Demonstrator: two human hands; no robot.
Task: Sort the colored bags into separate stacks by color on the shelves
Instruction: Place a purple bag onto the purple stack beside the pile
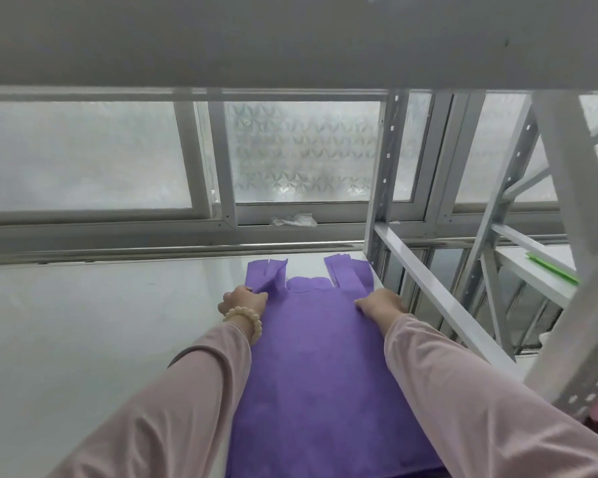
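where left grip (244,300) pinches: purple bag (321,357) handle

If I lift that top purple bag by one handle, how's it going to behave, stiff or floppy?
Probably floppy: the left handle strip is already curled and folded over by the left hand. Likely light, since the purple bag lies thin and flat on the shelf. It may slide over the smooth, glossy surface when pushed, so the right hand pressing it down seems sensible.
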